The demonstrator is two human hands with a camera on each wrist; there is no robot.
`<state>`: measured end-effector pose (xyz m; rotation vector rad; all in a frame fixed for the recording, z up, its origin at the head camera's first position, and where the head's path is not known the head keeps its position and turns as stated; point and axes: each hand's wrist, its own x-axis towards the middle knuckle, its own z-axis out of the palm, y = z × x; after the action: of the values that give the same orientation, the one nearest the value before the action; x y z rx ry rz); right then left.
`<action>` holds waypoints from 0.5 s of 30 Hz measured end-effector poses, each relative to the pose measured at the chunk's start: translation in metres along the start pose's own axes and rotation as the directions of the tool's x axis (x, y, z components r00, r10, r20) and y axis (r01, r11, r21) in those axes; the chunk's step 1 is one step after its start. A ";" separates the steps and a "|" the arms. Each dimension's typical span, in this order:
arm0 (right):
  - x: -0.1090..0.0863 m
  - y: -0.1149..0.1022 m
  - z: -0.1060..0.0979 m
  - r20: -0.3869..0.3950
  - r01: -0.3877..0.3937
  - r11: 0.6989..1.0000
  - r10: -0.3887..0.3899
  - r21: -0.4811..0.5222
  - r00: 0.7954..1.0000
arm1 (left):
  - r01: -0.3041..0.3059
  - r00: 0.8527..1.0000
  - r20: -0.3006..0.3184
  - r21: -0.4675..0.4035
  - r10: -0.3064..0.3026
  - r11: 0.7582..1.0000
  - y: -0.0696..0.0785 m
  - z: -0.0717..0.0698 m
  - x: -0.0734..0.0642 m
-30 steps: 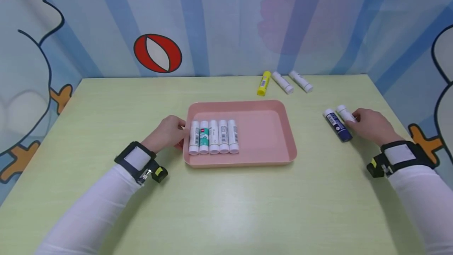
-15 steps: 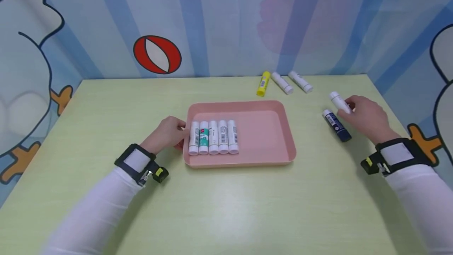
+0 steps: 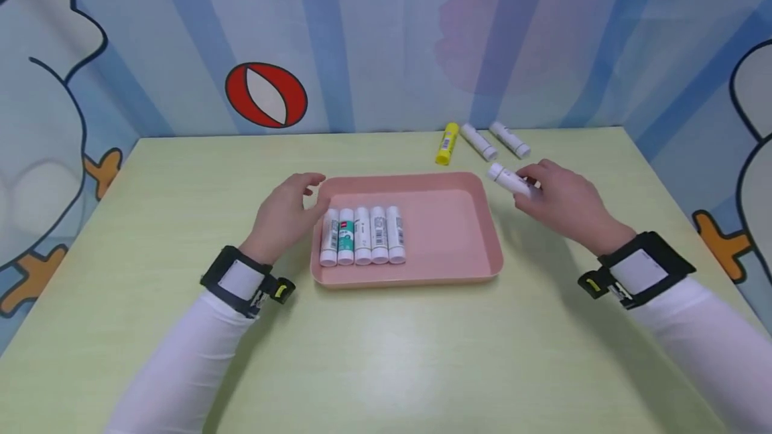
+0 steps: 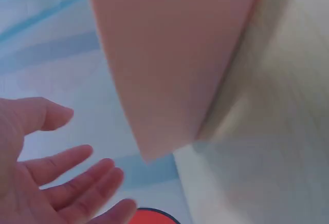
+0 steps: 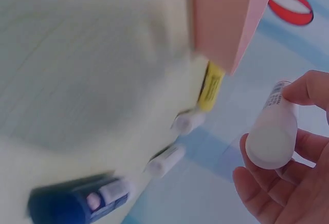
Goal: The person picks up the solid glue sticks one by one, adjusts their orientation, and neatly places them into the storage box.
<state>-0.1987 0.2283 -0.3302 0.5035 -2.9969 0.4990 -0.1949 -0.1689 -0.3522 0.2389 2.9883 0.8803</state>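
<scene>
My right hand point(image 3: 563, 203) pinches a white glue stick point(image 3: 508, 179) between thumb and fingers, raised beside the tray's right end. In the right wrist view the glue stick point(image 5: 272, 131) points its round end at the camera. At the left end of the pink tray point(image 3: 446, 276), my left hand point(image 3: 286, 213) has its fingers spread and holds nothing. The left wrist view shows that hand point(image 4: 67, 183) apart from the tray's side wall point(image 4: 169, 70). Inside the tray, several glue sticks lie side by side on the left, one with a green label point(image 3: 346, 236).
Behind the tray lie a yellow glue stick point(image 3: 447, 144) and two white ones, a nearer glue stick point(image 3: 478, 142) and a farther glue stick point(image 3: 509, 140). A dark blue glue stick point(image 5: 77, 201) shows in the right wrist view; my right hand hides it from the head view.
My right hand has lifted the white glue stick off the table and carried it left toward the tray. My left hand has let go of the tray's left edge and its fingers have opened.
</scene>
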 end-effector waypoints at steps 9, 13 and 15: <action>0.008 -0.046 0.008 0.074 0.154 0.987 -0.150 -0.047 0.986 | -0.488 0.866 0.018 0.248 0.500 0.837 0.046 0.007 -0.002; 0.009 -0.064 0.013 0.119 0.216 0.976 -0.210 -0.036 0.970 | -0.622 0.754 0.040 0.363 0.656 0.693 0.061 0.010 0.000; 0.009 -0.072 0.015 0.130 0.251 0.968 -0.245 -0.028 0.961 | -0.656 0.713 0.061 0.408 0.698 0.635 0.066 0.013 0.001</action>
<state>-0.1833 0.1564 -0.3211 0.9247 -2.9902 0.3928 -0.1858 -0.1072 -0.3270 1.4593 3.1375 0.2310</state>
